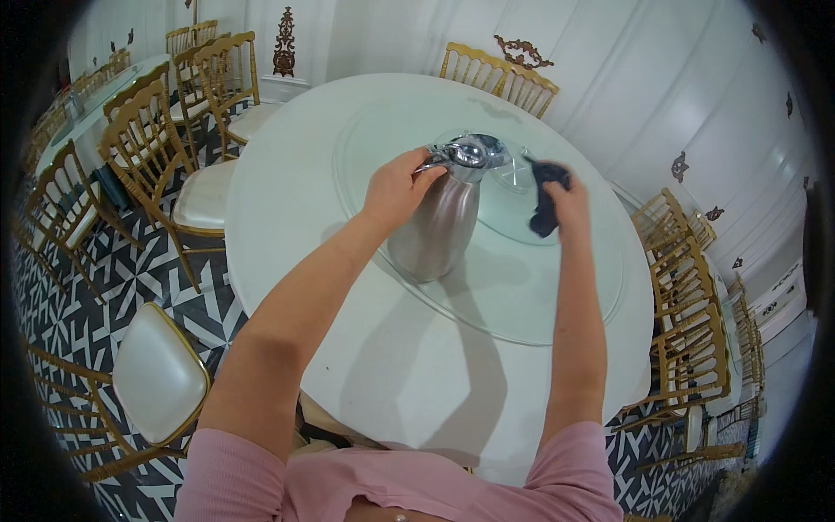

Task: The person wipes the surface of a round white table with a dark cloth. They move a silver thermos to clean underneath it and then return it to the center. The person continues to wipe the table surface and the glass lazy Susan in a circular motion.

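My left hand [403, 186] grips the handle at the top of a brushed-metal jug [434, 228] with a shiny lid and spout. The jug stands or is held over the near left edge of a round glass turntable [515, 307]; whether its base touches is hard to tell. To the jug's right, my right hand [566, 199] holds a dark cloth [546, 196], bunched up and hanging down, above the glass. Beneath the turntable is a round table with a white top [293, 163].
Gold chairs with white seats stand at the left [202, 199], beyond the table [502, 75] and at the right [691, 320]. A chair seat [156, 375] is close at the lower left. A white panelled wall [620, 85] rises behind the table.
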Motion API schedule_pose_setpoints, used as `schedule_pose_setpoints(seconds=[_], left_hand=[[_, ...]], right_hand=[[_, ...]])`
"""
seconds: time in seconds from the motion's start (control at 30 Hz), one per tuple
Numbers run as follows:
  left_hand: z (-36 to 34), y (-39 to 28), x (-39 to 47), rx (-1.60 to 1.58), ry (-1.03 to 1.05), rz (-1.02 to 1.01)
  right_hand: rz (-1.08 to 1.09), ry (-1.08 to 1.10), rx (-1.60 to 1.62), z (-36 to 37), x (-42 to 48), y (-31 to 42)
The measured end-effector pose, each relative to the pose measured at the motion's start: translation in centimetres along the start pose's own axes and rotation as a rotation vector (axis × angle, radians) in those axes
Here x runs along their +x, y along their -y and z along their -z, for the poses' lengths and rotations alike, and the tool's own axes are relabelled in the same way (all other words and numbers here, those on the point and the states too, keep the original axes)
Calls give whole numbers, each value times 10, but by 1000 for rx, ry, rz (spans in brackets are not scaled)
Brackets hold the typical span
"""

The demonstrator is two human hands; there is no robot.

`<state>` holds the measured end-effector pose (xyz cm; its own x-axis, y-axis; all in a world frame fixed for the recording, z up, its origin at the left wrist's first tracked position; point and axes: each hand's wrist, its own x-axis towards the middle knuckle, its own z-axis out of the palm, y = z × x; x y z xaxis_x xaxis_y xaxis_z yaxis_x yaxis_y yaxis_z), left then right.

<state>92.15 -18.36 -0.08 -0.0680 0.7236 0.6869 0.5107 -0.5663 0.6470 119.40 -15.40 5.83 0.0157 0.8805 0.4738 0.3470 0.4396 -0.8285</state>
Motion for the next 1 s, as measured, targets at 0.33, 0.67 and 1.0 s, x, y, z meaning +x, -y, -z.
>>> schedule_pose_setpoints(seconds=[0.33, 0.67, 1.0], left_hand=[[10, -3, 6, 58, 98, 91], [26, 7, -7, 79, -21, -31], [106, 140, -165, 743, 107, 171]], right_hand=[[-344, 124, -20, -100, -112, -94], [-482, 40, 828, -67, -114, -84], [-462, 82, 262, -9, -116, -70]])
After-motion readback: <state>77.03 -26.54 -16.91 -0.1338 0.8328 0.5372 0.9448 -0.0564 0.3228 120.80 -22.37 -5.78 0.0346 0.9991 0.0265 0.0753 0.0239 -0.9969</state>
